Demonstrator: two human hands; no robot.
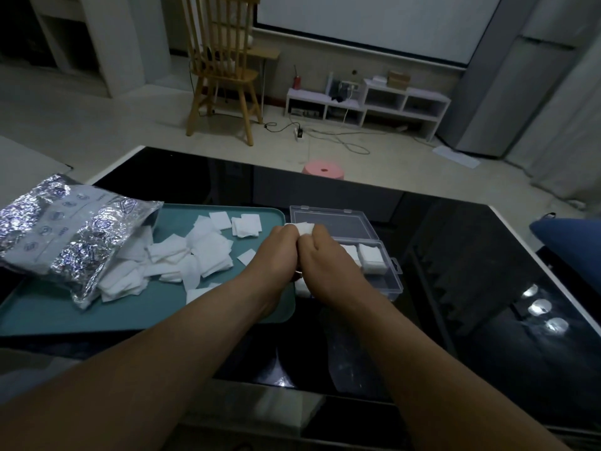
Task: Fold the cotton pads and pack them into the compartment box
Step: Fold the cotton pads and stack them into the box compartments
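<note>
My left hand (pixel 276 252) and my right hand (pixel 325 258) meet knuckle to knuckle above the box's left side, and both pinch one white cotton pad (pixel 304 227) between their fingertips. The clear plastic compartment box (pixel 395 281) lies open on the black table, its lid (pixel 331 219) flat behind it. Folded pads (pixel 372 260) fill a compartment at the right. Several loose pads (pixel 201 252) lie scattered on the teal tray (pixel 48 314), spilling from a silver foil bag (pixel 65 242). My hands hide the box's left compartments.
The glossy black table (pixel 455 288) reaches to the right with bright light reflections. A blue cushion (pixel 569 236) sits at the right edge. Beyond the table stand a pink stool (pixel 322 170), a wooden chair (pixel 224 70) and a low white shelf (pixel 367 99).
</note>
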